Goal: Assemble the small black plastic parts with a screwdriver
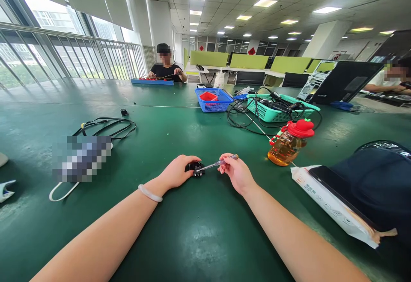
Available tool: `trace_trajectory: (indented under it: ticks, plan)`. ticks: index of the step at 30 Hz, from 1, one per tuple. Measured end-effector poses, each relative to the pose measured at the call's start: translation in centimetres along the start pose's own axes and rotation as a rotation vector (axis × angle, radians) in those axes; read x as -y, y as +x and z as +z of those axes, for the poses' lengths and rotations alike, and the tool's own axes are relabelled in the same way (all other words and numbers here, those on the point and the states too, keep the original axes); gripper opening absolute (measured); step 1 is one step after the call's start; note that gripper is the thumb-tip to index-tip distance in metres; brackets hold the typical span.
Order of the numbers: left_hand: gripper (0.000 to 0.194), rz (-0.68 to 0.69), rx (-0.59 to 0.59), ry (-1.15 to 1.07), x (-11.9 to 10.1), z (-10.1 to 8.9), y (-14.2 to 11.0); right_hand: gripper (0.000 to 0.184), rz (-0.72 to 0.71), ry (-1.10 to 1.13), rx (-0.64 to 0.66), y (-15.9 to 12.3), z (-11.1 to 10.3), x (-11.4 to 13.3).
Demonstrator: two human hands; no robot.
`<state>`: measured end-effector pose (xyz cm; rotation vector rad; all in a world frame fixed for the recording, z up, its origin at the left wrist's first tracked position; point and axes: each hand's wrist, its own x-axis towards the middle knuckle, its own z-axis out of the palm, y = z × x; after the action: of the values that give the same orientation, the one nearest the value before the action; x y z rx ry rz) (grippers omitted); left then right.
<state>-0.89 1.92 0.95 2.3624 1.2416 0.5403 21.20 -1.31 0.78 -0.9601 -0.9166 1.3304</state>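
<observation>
On the green table, my left hand [177,171] grips a small black block-like part [198,171] with metal bits along its front edge; its exact kind is too small to tell. My right hand [236,171] is closed around the clear handle of a screwdriver [221,162]. The screwdriver's thin metal shaft slants down to the left, and its tip meets the black part. The fingers of my left hand partly cover the part's left side.
To the right stand a red-capped bottle [287,148], a wipes packet [334,205] and a phone [340,192]. Behind are a blue basket [214,105] and a green basket [269,113] of cables. A cable [125,130] lies left. Two people sit farther off.
</observation>
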Motion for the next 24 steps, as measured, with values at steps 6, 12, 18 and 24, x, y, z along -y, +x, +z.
trace_trajectory:
  ticks: [6, 12, 18, 24]
  plan:
    - [0.040, 0.006, -0.003, -0.002, 0.2, 0.1, 0.0, 0.017, -0.314, -0.401, -0.180, -0.6, -0.5, 0.9]
    - [0.044, 0.051, -0.019, 0.032, 0.1, 0.1, -0.2, 0.018, -0.643, -0.738, -0.103, -2.6, 0.5, 1.7]
    - [0.048, 0.057, -0.014, 0.038, -0.1, 0.1, -0.2, 0.016, -0.672, -0.978, 0.035, -3.2, 1.6, 1.1]
    - [0.049, 0.040, -0.022, 0.025, 0.3, 0.3, -0.1, 0.013, -0.592, -1.059, 0.140, -3.3, 1.9, 1.5]
